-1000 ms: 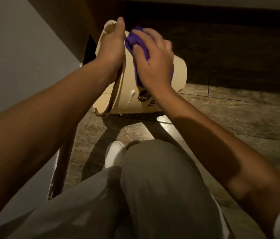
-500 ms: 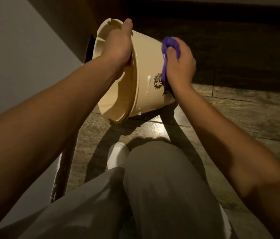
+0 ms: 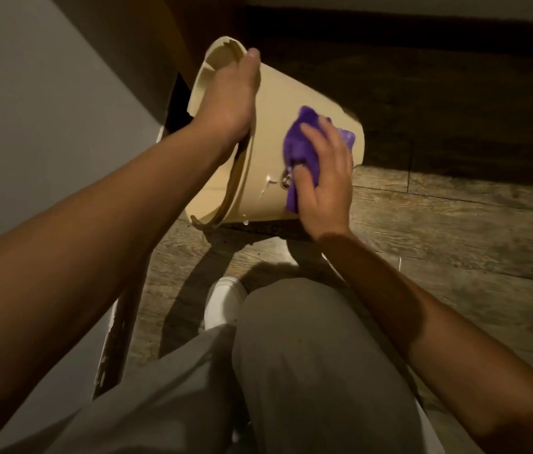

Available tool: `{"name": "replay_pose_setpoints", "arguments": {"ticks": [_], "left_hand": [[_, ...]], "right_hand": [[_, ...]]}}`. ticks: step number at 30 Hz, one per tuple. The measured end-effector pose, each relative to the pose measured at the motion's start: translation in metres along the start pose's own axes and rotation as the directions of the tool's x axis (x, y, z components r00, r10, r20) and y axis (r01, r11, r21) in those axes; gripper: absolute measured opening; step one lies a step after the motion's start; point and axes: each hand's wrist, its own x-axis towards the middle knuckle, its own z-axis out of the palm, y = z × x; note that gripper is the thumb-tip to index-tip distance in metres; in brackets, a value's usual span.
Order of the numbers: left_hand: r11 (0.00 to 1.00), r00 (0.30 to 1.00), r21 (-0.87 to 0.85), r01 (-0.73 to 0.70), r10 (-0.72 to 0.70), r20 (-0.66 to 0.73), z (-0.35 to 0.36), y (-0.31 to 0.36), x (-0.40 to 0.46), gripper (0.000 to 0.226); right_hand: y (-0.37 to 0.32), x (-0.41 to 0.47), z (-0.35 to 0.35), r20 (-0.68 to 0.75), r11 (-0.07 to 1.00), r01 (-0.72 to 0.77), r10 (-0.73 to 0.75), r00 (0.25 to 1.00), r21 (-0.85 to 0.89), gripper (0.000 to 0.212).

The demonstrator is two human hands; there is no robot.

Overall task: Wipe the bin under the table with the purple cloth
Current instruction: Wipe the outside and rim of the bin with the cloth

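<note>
Wood floor (image 3: 439,231) carried cream bin (image 3: 278,103), tipped, mouth left, base right. Left hand (image 3: 229,103) clenched rim. Right hand (image 3: 327,178) pressed cloth (image 3: 301,149) flat on side wall, nearer base; unwiped wall lay rimward.

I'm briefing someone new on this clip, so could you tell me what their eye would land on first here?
The purple cloth stands out most, pressed by the right hand against the outer wall of the cream bin near the middle of the view. The bin is tipped on its side above the wooden floor, with the left hand gripping its rim. Pale drips run down the bin wall beside a small round logo.
</note>
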Motion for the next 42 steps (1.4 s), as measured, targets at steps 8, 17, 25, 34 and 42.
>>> {"name": "replay_pose_setpoints", "arguments": {"ticks": [8,17,25,34,42], "left_hand": [[0.926,0.959,0.265,-0.270,0.234,0.161,0.002,-0.002,-0.027,0.048],[0.938,0.955,0.180,-0.297,0.291,0.060,0.003,-0.009,-0.027,0.047],[0.930,0.961,0.240,-0.277,0.268,0.069,0.011,0.005,-0.012,0.031],[0.899,0.940,0.285,-0.332,0.289,0.183,0.010,-0.051,-0.058,0.037],[0.965,0.966,0.092,-0.246,0.252,-0.054,0.015,-0.047,-0.036,0.043]], "right_hand": [[-0.052,0.136,-0.024,0.150,0.978,-0.188,0.199,0.968,-0.085,0.028],[-0.053,0.071,-0.019,0.052,0.995,0.095,-0.093,0.994,-0.028,0.040],[-0.008,-0.018,-0.003,0.027,0.943,0.319,-0.318,0.948,-0.099,0.042],[0.010,0.052,-0.029,-0.161,0.921,-0.262,0.317,0.935,0.289,0.042],[-0.052,0.040,0.012,-0.026,0.894,-0.188,0.217,0.976,0.407,0.040]]}}
